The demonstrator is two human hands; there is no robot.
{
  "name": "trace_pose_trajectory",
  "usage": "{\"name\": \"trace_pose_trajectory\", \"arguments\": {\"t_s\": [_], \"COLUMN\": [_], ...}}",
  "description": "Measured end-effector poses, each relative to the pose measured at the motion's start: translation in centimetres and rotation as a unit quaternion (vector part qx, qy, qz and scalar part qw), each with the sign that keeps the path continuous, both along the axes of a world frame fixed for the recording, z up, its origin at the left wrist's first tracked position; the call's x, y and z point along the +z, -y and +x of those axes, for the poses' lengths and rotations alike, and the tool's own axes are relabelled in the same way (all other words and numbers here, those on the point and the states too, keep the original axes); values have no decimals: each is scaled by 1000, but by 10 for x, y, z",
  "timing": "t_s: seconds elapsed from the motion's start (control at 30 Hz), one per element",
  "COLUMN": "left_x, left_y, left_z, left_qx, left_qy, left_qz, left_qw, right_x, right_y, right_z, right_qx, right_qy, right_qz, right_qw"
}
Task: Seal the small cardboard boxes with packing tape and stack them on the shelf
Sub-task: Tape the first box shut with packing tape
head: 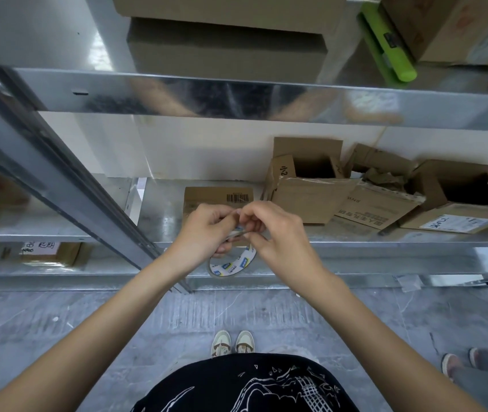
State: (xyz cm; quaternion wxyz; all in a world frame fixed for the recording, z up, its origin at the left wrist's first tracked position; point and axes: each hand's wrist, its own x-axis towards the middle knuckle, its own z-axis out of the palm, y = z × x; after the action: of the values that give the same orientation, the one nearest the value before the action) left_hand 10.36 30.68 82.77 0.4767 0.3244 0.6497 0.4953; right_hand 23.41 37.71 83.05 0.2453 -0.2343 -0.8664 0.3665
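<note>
A roll of clear packing tape [231, 264] with a white and blue core hangs in front of the metal shelf [385, 246]. My left hand [207, 230] grips the roll from the left. My right hand [269, 230] pinches the tape at the top of the roll, fingertips close to those of the left hand. Just behind my hands a small closed cardboard box [217, 196] with a barcode lies flat on the shelf, partly hidden by them.
Several open, crumpled cardboard boxes [355, 191] crowd the right of the same shelf. Larger boxes [225, 49] and a green tool [388, 43] sit on the shelf above. A slanted metal upright [67, 179] crosses the left. Another person's feet [459, 361] stand at the lower right.
</note>
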Motion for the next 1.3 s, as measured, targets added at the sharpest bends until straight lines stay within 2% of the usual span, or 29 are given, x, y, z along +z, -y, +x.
{"name": "trace_pose_trajectory", "arguments": {"t_s": [0.23, 0.43, 0.83, 1.13, 1.3], "left_x": [-9, -16, -13, -11, -14], "left_y": [3, 7, 18, 25, 28], "left_z": [0, -2, -8, -9, -11], "left_qx": [19, 11, 3, -25, -33], "left_qy": [12, 10, 22, 10, 2], "left_qz": [-34, -50, -38, -29, -39], "left_qw": [999, 999, 999, 999, 999], "right_x": [-10, -17, -19, -15, -15], "right_y": [5, 6, 14, 15, 18], "right_z": [-5, -9, -12, -13, -14], "right_qx": [30, 47, 47, 38, 58], "right_qy": [18, 37, 8, 14, 28], "right_qz": [36, 26, 32, -35, -27], "right_qw": [999, 998, 998, 999, 998]}}
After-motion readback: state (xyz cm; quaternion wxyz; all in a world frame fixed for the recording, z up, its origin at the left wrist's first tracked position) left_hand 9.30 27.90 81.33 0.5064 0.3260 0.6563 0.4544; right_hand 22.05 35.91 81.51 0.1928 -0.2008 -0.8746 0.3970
